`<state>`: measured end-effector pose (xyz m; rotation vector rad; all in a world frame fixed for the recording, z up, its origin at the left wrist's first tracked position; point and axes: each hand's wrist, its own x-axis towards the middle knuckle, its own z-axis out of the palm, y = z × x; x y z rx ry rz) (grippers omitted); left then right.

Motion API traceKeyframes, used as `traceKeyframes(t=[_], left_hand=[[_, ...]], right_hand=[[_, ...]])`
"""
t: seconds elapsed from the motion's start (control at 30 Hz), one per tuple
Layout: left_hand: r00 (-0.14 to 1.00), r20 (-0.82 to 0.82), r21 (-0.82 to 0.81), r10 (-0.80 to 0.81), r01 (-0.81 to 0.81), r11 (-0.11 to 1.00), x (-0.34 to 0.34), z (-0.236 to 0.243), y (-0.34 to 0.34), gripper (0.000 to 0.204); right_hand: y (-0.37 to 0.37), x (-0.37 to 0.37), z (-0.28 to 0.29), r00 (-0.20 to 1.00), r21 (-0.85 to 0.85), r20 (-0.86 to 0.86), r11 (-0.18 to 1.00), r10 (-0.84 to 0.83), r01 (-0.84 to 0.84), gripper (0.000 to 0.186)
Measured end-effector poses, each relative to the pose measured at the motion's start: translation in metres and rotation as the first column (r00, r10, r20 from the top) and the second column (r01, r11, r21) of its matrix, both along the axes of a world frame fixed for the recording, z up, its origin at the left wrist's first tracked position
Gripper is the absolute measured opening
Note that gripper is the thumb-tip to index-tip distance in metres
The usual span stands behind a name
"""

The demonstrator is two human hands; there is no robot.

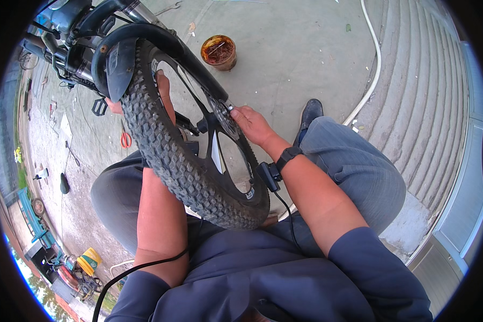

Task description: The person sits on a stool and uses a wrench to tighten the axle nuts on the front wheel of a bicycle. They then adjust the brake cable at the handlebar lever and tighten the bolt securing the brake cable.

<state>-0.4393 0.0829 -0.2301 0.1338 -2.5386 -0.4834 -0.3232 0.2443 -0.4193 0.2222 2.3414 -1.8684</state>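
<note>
1. Bicycle wheel with knobbly black rubber tyre and dark, broad-spoked rim (163,155): tilted, between the person's bent knees, its upper part within the fork. Landmark for all below.
2. Black tubular front fork (201,72): one leg runs down the wheel's right side to the hub. Round metal brake disc (226,124) at the wheel's centre.
3. Right hand (253,125): right of the wheel's hub, thumb and fingertips pinching a small silver metal end piece (231,108) at the fork leg's foot.
4. Left hand (166,96): parts show on either side of the tyre, some inside the rim opening. Tyre hides the middle; cannot tell how firmly it is closed.
5. Black strap (288,155) on right wrist, small black box with cable (268,176) just beside the wheel's lower right edge.
6. Orange-handled scissors (125,139): on the ground, left of the wheel.
7. Round, brown-stained tub (218,52): beyond the wheel, to its right.
8. Long white hose (378,59), then grey concrete steps (413,107): well right of the wheel.
</note>
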Motion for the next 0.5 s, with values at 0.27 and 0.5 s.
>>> traceKeyframes(t=[0.27, 0.5], left_hand=[[0.998, -0.067, -0.067, -0.018, 0.014, 0.998, -0.004, -0.004, -0.002, 0.052], [0.997, -0.064, -0.006, -0.047, 0.047, 0.999, -0.002, -0.001, 0.000, 0.051]], right_hand=[[0.006, -0.004, 0.012, 1.000, -0.007, 0.022, 1.000, -0.007, 0.007, 0.047], [0.004, -0.004, 0.023, 0.996, 0.048, 0.087, 0.998, -0.031, 0.027, 0.049]])
